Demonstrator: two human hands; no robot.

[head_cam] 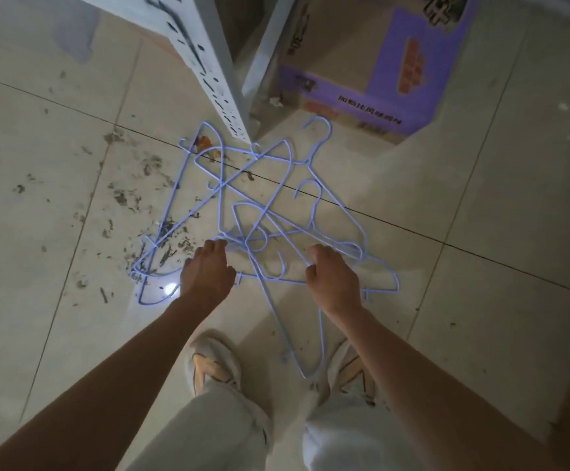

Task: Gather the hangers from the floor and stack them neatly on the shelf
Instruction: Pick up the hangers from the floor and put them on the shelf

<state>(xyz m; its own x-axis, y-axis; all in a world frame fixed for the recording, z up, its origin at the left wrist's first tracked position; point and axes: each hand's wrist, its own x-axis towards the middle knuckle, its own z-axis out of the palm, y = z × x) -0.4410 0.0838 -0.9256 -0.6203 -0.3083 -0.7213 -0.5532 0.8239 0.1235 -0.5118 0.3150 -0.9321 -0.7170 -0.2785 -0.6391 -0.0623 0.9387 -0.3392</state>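
Several thin light-blue wire hangers point(270, 212) lie tangled in a heap on the pale tiled floor, hooks pointing different ways. My left hand point(207, 270) reaches down over the near left part of the heap, fingertips touching a hanger's rim, fingers curled. My right hand point(332, 273) hovers over the near right part, fingers bent down onto the wires; whether either hand has closed on a hanger is hidden by the hands themselves. One hanger point(307, 334) stretches back between my shoes.
A white perforated shelf upright point(205, 66) stands just behind the heap. A cardboard box with purple print point(388, 62) sits at the back right. Dirt and debris point(134, 198) are scattered on the floor to the left. My shoes point(213, 365) stand close to the heap.
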